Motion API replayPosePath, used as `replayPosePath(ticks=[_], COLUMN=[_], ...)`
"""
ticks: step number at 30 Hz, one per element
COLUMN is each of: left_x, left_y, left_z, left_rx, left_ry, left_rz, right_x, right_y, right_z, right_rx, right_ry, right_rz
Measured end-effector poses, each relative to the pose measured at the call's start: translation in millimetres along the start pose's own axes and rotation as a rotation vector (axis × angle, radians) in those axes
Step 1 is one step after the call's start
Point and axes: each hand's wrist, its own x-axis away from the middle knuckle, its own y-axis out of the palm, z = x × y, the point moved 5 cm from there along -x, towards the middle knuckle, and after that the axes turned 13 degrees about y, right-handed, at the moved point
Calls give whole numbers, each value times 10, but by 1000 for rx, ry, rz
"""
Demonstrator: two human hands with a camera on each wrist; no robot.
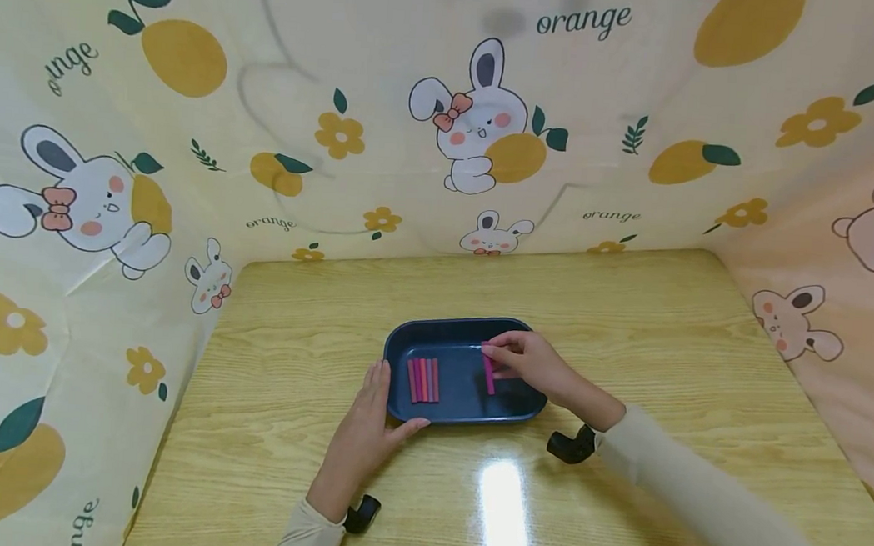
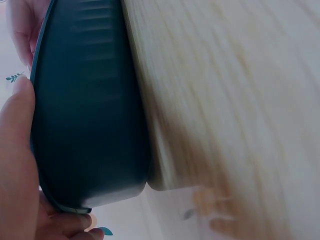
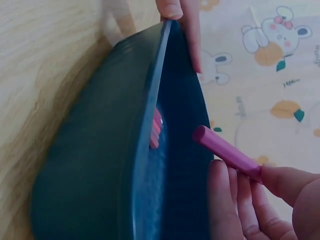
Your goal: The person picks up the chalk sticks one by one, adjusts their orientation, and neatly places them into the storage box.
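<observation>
A dark blue tray with rounded corners sits on the table. At its left end my left hand holds the near corner, fingers along the left side and thumb against the front wall; in the left wrist view its thumb lies against the rim. Over the tray's right part, my right hand pinches a magenta crayon-like stick between thumb and fingertips. Several similar sticks, in pinks, purple and orange-red, lie side by side inside the tray's left half.
The wood-grain table extends around the tray, with a bright reflection in front. A cloth printed with rabbits and oranges hangs behind and at both sides. Black wrist cameras are worn on both wrists.
</observation>
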Motion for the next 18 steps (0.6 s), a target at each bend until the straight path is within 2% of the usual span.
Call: replayPosePath(ticks=[6, 18], left_x=[-1, 8], left_y=[6, 2], left_z=[2, 8], left_rx=[7, 12], left_ry=[-8, -7], left_rz=[-2, 6], right_x=[-54, -186], right_y=[81, 243], right_z=[7, 31], right_rx=[-24, -73], right_ry=[30, 46], right_rz=[21, 5])
